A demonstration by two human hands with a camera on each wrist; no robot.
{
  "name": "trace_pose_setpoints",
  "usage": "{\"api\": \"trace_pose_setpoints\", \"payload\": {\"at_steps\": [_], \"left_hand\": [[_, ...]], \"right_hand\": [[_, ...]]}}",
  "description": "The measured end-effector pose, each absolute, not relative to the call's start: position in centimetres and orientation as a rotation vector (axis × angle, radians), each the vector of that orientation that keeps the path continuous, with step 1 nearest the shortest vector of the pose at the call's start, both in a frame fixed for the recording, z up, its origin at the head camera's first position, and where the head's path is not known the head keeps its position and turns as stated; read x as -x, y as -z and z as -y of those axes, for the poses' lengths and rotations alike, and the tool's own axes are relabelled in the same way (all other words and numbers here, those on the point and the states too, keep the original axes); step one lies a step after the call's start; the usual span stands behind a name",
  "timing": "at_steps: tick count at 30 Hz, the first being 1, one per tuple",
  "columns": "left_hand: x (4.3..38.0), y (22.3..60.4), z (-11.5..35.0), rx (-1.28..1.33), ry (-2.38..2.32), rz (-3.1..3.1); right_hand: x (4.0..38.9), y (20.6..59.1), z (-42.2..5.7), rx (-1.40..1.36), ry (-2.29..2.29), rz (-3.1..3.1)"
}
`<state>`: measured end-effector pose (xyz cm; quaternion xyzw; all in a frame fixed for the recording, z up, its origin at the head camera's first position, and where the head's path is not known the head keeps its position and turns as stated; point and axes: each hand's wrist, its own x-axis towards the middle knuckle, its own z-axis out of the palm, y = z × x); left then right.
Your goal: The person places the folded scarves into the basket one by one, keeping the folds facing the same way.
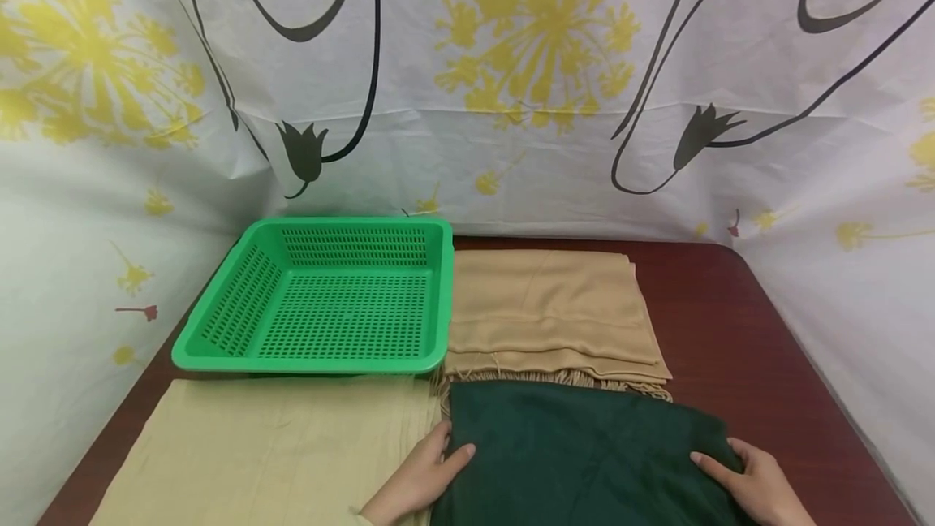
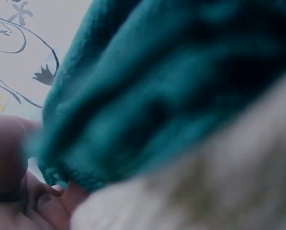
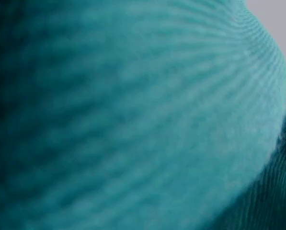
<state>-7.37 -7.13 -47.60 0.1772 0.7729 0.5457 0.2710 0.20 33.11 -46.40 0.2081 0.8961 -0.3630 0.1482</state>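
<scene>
A dark green cloth (image 1: pixel 584 449) lies spread at the near side of the table, its lower part cut off by the head view's edge. At its left edge, my left hand (image 1: pixel 420 473) pinches it, thumb on top. My right hand (image 1: pixel 763 485) grips the opposite side, also with the thumb over the fabric. Green cloth (image 2: pixel 128 96) fills much of the left wrist view, with part of the left hand (image 2: pixel 42 201) below it. In the right wrist view the ribbed-looking green fabric (image 3: pixel 157 110) hides nearly all of the right hand.
Behind the green cloth lies a folded tan fringed scarf (image 1: pixel 544 307). A pale yellow folded cloth (image 1: pixel 270 453) is at the left, in front of a green plastic basket (image 1: pixel 310 365). Dark red tabletop (image 1: pixel 719 331) shows at the right. Patterned white sheeting (image 1: pixel 409 144) surrounds the table.
</scene>
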Motion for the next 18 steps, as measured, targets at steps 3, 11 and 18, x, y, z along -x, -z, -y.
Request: {"api": "trace_pose_setpoints", "payload": {"at_steps": [3,11,18], "left_hand": [[7.3,47.7,7.1,-0.495,-1.458,-2.113],[7.2,47.4,7.2,-0.463,-1.408,-2.178],[7.1,47.2,7.0,-0.461,-1.46,-2.188]], "right_hand": [[-0.2,46.4,-33.1,-0.618,0.972,-2.606],[-0.5,45.8,-32.7,-0.666,0.984,-2.644],[-0.8,44.9,-32.5,-0.68,1.031,-2.664]]}}
